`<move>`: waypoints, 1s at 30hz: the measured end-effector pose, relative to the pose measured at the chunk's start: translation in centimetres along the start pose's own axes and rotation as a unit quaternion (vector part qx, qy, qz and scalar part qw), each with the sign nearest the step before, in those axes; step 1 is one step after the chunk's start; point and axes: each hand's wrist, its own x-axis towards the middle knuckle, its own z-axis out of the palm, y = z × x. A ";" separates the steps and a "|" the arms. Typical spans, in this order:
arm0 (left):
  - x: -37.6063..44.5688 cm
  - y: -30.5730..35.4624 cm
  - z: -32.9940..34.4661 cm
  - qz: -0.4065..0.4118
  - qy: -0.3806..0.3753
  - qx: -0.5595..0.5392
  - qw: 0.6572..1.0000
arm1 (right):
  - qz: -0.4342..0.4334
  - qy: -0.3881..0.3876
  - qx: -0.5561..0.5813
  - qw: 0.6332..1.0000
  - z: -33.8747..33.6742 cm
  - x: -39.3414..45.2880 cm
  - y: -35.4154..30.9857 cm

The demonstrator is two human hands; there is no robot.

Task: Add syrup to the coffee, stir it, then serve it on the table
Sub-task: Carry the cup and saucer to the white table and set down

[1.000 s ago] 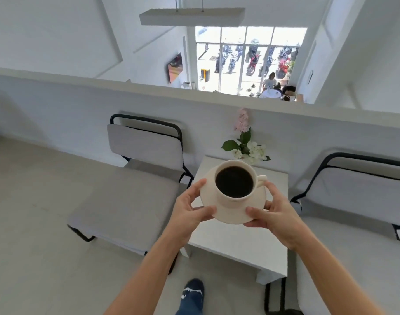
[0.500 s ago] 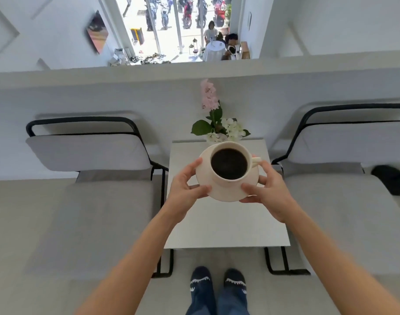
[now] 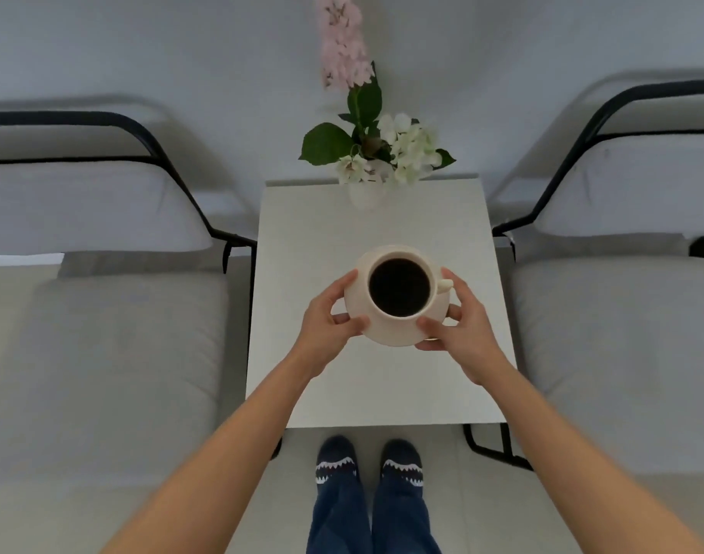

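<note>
A cream cup (image 3: 430,269) full of black coffee stands on a cream saucer (image 3: 394,335), its handle pointing right. Both are over the middle of a small white square table (image 3: 302,233); I cannot tell whether the saucer touches the tabletop. My left hand (image 3: 328,317) grips the saucer's left rim, thumb on top and fingers underneath. On the right rim, my right hand (image 3: 460,325) holds it the same way, next to the cup's handle.
A white vase of pink and white flowers (image 3: 368,153) stands at the table's far edge against the wall. Grey cushioned chairs with black frames flank the table, one at the left (image 3: 102,333) and one at the right (image 3: 622,333). My feet (image 3: 368,461) are at its near edge.
I have stepped up to the table and tilted my view down. The cup and saucer have come lower, from near the flowers to over the table's middle, still in both hands.
</note>
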 end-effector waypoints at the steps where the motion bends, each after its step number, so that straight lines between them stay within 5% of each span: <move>1: 0.8 -1.2 0.2 -0.006 0.003 0.005 1.000 | 0.006 0.003 -0.004 1.000 0.1 0.8 1.2; 15: 9.3 -13.6 1.8 -0.047 0.038 0.143 0.988 | 0.070 0.018 -0.042 0.996 1.0 9.7 13.3; 30: 11.1 -14.9 2.4 -0.039 0.042 0.286 0.957 | 0.094 0.030 -0.145 0.984 1.3 11.6 14.4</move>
